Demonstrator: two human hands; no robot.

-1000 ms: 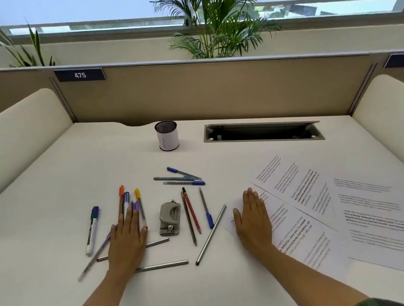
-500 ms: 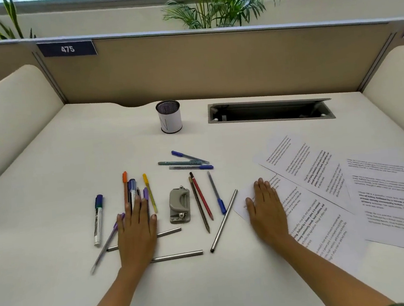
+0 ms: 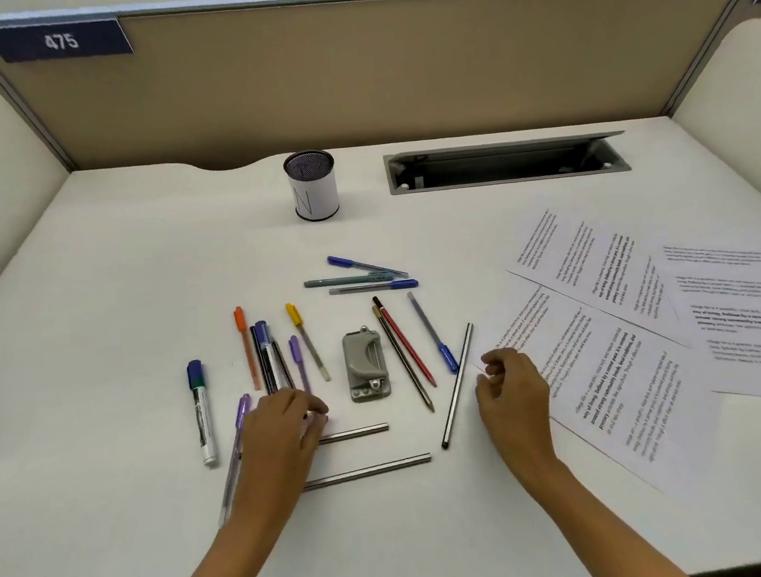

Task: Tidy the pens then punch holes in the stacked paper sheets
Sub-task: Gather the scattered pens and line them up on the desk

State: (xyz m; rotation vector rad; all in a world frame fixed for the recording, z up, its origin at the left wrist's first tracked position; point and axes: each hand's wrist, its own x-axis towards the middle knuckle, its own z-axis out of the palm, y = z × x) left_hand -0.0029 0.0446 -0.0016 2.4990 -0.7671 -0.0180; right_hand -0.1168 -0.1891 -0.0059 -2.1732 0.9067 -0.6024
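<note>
While the pens [image 3: 278, 358] lie scattered over the middle of the desk [image 3: 91, 293], the left hand [image 3: 281, 430] curls its fingers over the near ends of a bundle of them, though whether it grips any cannot be told. The right hand [image 3: 511, 389] is loosely curled and holds nothing, at the left edge of the printed sheets [image 3: 611, 382], which are spread toward the right edge, their text too small to read. The hole punch [image 3: 366, 366] sits between the hands. Near the back edge stands a cup [image 3: 311, 187] marked "N". The partition sign [image 3: 59, 41] reads "475".
</note>
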